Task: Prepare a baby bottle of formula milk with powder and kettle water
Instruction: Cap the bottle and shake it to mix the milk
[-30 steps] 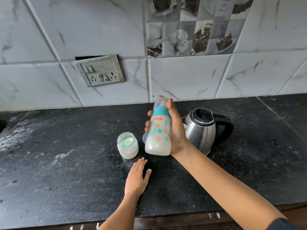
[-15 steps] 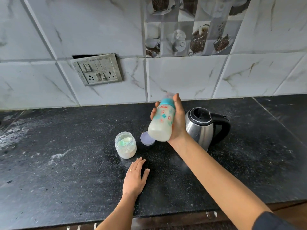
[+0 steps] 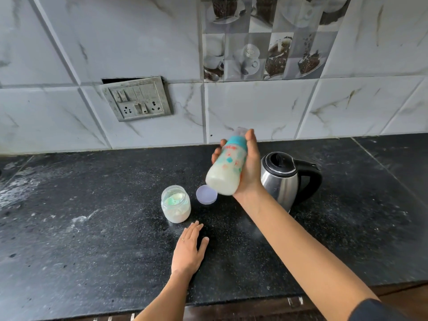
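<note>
My right hand (image 3: 251, 169) grips a baby bottle (image 3: 225, 169) with a teal collar and a clear cap. The bottle is full of white milk and is held tilted above the black counter (image 3: 92, 239). Just to its right stands a steel kettle (image 3: 283, 180) with a black lid and handle. An open plastic jar of white powder (image 3: 176, 203) holds a green scoop and stands left of the bottle. The jar's lilac lid (image 3: 206, 194) lies upturned between jar and bottle. My left hand (image 3: 188, 250) rests flat on the counter, holding nothing.
The counter carries white powder smears at the left (image 3: 20, 188). A switch and socket plate (image 3: 137, 98) sits in the tiled wall behind. The counter's front edge runs along the bottom of the view, with drawer handles (image 3: 294, 301) below it.
My right hand has swung the bottle from nearly upright to a tilt, its base now toward the left. The lilac lid has come into sight. My left hand has stayed flat.
</note>
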